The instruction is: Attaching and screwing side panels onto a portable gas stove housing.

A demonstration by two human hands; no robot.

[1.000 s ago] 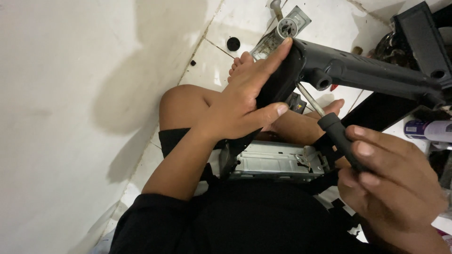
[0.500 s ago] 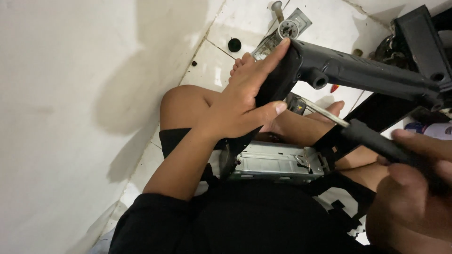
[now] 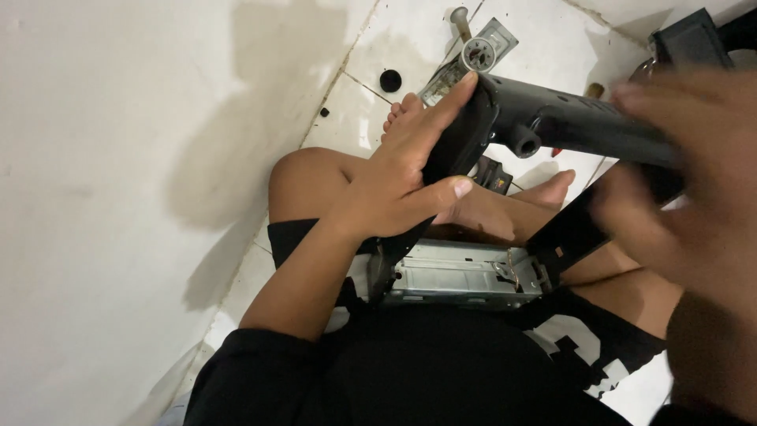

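Black plastic trim panel (image 3: 568, 130) held up over the lap, above the metal car-stereo chassis (image 3: 465, 276) resting on the thighs; still joined, work looks midway. Left hand (image 3: 402, 185) clasps the panel's rounded end, fingers wrapped. Right hand (image 3: 694, 197) blurred at the panel's far end; grip unclear. The screwdriver it held earlier is no longer visible.

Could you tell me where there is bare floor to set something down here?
Bare tiles lie beyond the black frame, right of the metal parts. The lap is crowded: the metal box, legs and the left hand.
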